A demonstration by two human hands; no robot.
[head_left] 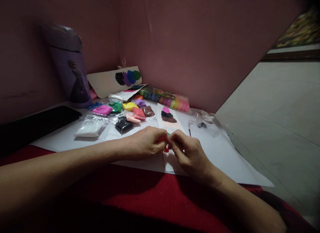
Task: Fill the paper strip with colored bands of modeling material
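Note:
My left hand (151,142) is closed around a small red piece (166,150), which shows between and below the fingers; its kind is too hidden to tell. Fingertips of my right hand (186,147) pinch at the same spot, meeting the left ones. Under both hands lies a white paper strip (175,126) bearing textured patches in pink, black, brown and peach. A bit of green shows just above the fingertips. To the left of the strip are plastic bags of coloured modelling clay, among them red (139,113), black (123,125), brown (148,111) and white (89,127).
A purple container (71,72) stands at the back left beside a dark flat object (57,118). Behind the bags lie a painted card (105,82) and a clear pack of coloured pieces (165,97). A thin tool (189,129) and a clear bag (203,125) lie right.

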